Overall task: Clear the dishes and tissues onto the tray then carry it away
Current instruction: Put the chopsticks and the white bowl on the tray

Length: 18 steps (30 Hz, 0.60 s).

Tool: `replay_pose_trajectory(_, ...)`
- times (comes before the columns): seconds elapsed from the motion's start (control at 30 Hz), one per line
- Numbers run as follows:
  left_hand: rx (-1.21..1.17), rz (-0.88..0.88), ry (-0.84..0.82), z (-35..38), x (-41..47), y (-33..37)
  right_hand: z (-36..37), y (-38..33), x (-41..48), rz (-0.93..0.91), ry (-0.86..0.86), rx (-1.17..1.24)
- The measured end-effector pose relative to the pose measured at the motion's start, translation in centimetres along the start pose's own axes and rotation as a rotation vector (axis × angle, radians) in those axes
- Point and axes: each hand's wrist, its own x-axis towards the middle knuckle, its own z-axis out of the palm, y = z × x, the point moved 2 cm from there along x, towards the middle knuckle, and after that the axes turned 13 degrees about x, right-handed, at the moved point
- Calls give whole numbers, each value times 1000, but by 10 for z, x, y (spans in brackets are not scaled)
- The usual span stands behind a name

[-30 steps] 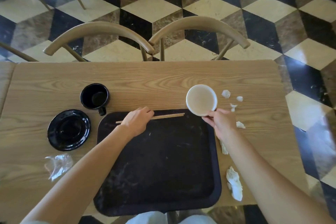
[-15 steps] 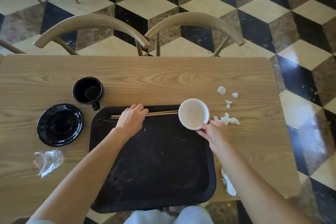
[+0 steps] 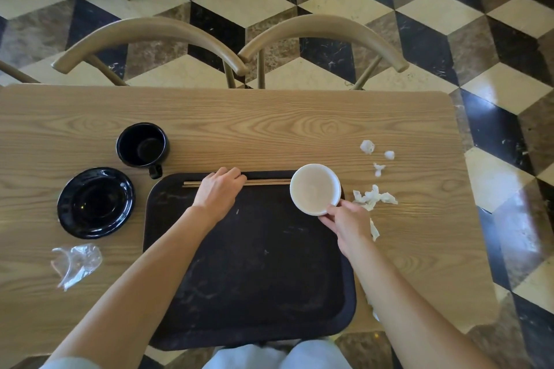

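A black tray [image 3: 254,278] lies on the wooden table [image 3: 269,129] in front of me. My right hand [image 3: 344,223] grips the near rim of a white bowl [image 3: 314,189] at the tray's far right corner. My left hand [image 3: 220,192] rests curled over a pair of wooden chopsticks [image 3: 266,182] lying along the tray's far edge. A black mug [image 3: 142,145] and a black saucer [image 3: 96,202] stand left of the tray. Crumpled white tissues [image 3: 374,198] lie right of the bowl, with smaller scraps [image 3: 367,147] beyond.
A crumpled clear plastic wrapper [image 3: 76,263] lies near the table's front left. Another tissue [image 3: 374,231] shows partly behind my right wrist. Two wooden chair backs [image 3: 150,36] [image 3: 323,31] stand at the far side. The floor is checkered tile.
My right hand has carried the white bowl from the table onto the tray's far right corner. My left hand and the chopsticks have settled along the tray's far edge.
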Motion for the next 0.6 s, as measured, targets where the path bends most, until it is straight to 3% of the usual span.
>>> replay_pose_trajectory(0.6, 1, -41, 5, 4, 2, 8, -1, 8, 5, -1, -51, -11)
